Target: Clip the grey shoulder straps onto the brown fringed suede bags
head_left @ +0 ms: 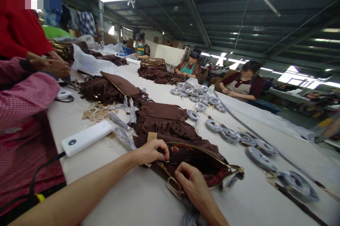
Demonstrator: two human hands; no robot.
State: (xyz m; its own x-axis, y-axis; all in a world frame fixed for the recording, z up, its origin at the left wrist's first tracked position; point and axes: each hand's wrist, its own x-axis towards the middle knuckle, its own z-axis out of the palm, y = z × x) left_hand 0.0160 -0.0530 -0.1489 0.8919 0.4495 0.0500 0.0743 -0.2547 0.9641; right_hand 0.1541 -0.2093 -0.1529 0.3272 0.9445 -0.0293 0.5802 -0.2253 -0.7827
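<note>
Factory hall, long white worktable (138,194), head view. Item: brown fringed bag (196,155), mouth open, gold zip edge, red patterned lining, lying under both hands. Left hand (152,152): fingers curled, pinching the bag's near rim. Right hand (193,182): fingers bent at the opening beside a gold metal loop (174,183); grip unclear. Beyond the fingertips: stacked fringed bags (162,119), wrapped strap coils (231,135). Risk, judged: a hard tug may snag the lining on the zip.

I see a matt brown suede-like bag (196,155) with a gold metal zip, on a smooth pale counter (148,197).
</note>
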